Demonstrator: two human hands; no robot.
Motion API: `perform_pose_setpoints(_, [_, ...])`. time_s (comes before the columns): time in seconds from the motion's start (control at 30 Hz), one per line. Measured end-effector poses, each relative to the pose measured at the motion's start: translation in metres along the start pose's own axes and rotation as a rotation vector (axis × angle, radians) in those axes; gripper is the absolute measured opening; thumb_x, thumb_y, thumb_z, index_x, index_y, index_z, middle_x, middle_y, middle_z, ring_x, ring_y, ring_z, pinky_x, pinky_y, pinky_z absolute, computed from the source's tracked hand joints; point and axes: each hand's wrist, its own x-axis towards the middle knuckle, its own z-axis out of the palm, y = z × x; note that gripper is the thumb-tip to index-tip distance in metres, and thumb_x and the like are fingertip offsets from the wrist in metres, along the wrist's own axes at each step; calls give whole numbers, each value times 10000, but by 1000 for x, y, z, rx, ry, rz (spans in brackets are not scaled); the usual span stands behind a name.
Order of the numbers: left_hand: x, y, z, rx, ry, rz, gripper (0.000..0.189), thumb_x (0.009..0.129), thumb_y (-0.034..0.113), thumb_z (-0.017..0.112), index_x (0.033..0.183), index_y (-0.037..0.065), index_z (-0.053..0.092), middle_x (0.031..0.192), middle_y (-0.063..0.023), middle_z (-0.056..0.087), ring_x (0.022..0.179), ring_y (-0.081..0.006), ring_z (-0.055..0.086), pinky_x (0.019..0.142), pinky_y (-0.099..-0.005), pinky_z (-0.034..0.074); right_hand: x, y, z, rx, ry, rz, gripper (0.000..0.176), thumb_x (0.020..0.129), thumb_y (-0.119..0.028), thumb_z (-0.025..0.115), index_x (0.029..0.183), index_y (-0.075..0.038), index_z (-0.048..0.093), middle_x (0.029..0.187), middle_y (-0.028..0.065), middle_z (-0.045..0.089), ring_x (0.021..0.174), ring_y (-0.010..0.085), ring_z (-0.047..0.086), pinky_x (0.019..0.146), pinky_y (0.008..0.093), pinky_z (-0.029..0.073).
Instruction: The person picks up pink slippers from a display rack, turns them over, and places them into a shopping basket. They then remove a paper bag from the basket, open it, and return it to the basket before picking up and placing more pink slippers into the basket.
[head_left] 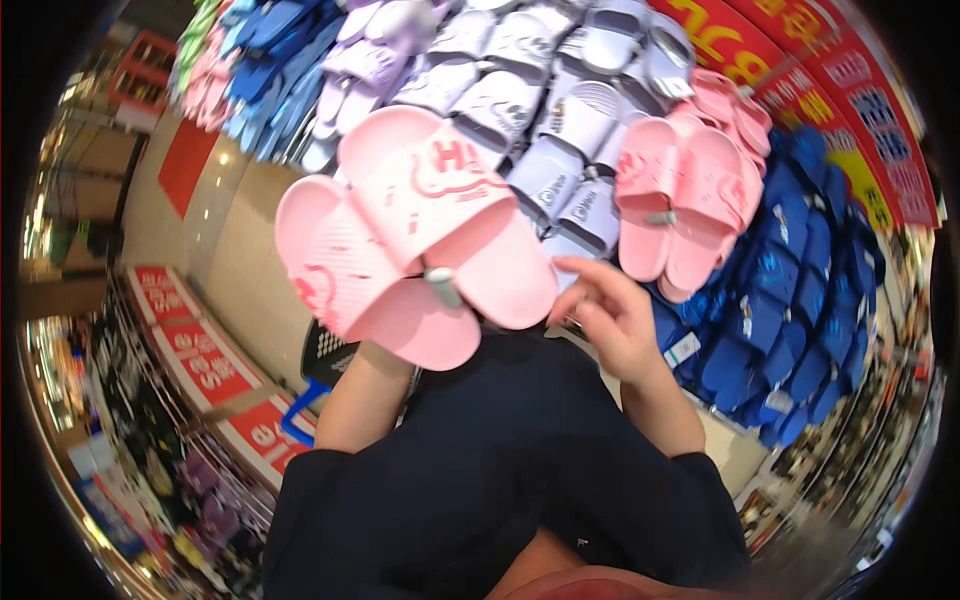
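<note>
A pair of pink slide slippers (455,215) with red lettering is held up before my chest, joined by a small grey tag (442,287). My left forearm (368,400) runs up beneath the pair; the left hand itself is hidden behind the soles, supporting them. My right hand (612,315) is at the right slipper's heel, fingers bent and apart, fingertips close to its edge, with nothing in its grasp. Beyond it, a similar pink pair (685,195) hangs on the display.
Lilac and white slippers (500,105) hang in rows ahead. Blue slippers (790,290) fill the right side, with more blue ones (275,60) at upper left. A basket's blue handle (298,412) shows by my left arm. Red sale signs (200,360) line the left rack.
</note>
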Motion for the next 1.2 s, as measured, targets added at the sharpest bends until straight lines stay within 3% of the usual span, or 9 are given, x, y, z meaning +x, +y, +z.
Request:
perform_pose_setpoints(0.07, [-15,-6,-14,-16,32,0,499,1014,275,543,1442,54,415,1353,-101,530,1175,-190,559,988,-342,480,7,1,13,317,-219,135,687,933,-96,556,1555,-54,268,999,116,720,857,89,636,745,226,490])
perform_pose_setpoints(0.3, [-83,-19,-59,-12,104,13,496,1006,256,567,1442,65,427,1369,-83,522,1219,-170,524,1030,-326,441,25,46,40,455,-418,331,767,940,-120,568,1573,-40,143,1162,242,681,791,237,733,548,212,508])
perform_pose_setpoints(0.43, [-110,-23,-79,110,41,-61,496,1002,246,580,1442,72,435,1379,-73,518,1244,-159,504,1054,-318,418,36,63,73,702,-588,495,892,931,-318,638,1574,-48,82,1337,266,576,1141,350,651,848,406,583])
perform_pose_setpoints(0.57, [-135,-1,-93,410,-109,-161,496,997,235,594,1442,78,442,1388,-62,513,1269,-148,484,1078,-309,396,32,77,117,1054,-479,562,873,923,-381,620,1575,-54,141,1559,224,329,1425,367,369,1188,536,259])
perform_pose_setpoints(0.63, [-149,21,-92,562,-99,-102,608,985,242,617,1507,61,363,1485,-118,457,1354,-193,449,1137,-352,347,31,93,136,1049,-354,570,826,922,-368,612,1555,-28,205,1528,216,384,1395,361,413,1166,526,311])
perform_pose_setpoints(0.77, [-183,11,-178,936,61,202,387,1021,131,464,1380,-11,490,1388,-199,494,1303,-350,460,1089,-375,382,33,112,169,905,-234,679,740,916,-355,617,1499,3,335,1464,187,478,1351,334,471,1137,503,365])
perform_pose_setpoints(0.9, [-215,31,-263,1040,648,-137,415,932,204,624,1271,-31,576,1062,-170,679,896,-255,689,808,-368,549,30,142,213,671,-131,686,538,925,-296,634,1338,10,473,1371,140,559,1295,266,525,1102,429,405])
perform_pose_setpoints(1.0, [-217,34,-349,1212,813,-299,296,960,157,598,1187,-34,611,1036,-156,715,936,-210,685,836,-326,534,28,180,225,506,-104,806,329,980,-115,535,1294,-15,535,1242,93,632,1133,196,618,945,341,511])
perform_pose_setpoints(1.2, [-186,28,-468,1669,629,-729,453,902,261,600,1294,37,569,1238,-191,611,1124,-355,614,948,-446,508,13,287,219,54,-231,878,311,992,-74,548,1299,-30,537,1072,10,636,876,90,603,786,250,521])
